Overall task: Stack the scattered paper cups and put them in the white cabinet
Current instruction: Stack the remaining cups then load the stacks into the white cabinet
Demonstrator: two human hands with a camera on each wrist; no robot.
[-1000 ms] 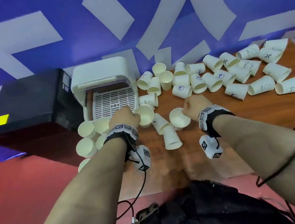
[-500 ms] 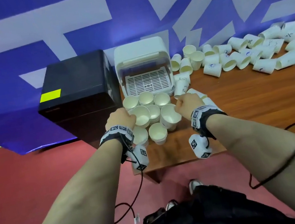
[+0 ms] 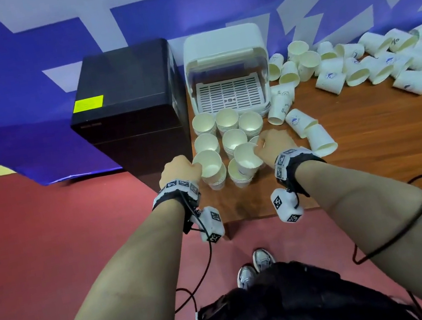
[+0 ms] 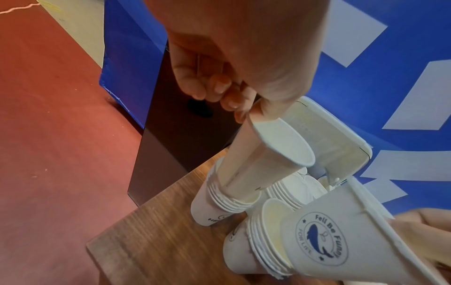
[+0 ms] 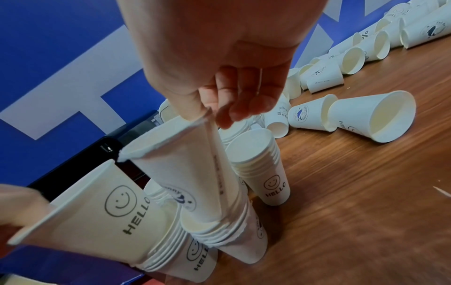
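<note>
Left hand (image 3: 178, 171) pinching rim of light, crushable white paper cup (image 3: 209, 163); right hand (image 3: 276, 146) pinching whale-printed white paper cup (image 3: 246, 157); both lowering into near stacks.

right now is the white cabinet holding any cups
No, the cabinet stands open with only its bare slatted tray inside; the cup stacks stand on the table in front.

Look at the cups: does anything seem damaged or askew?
Yes. The whale-logo cup that the right hand pinches has a ragged, frayed rim and sits tilted in its stack. Many loose cups lie tipped over on the table.
</note>
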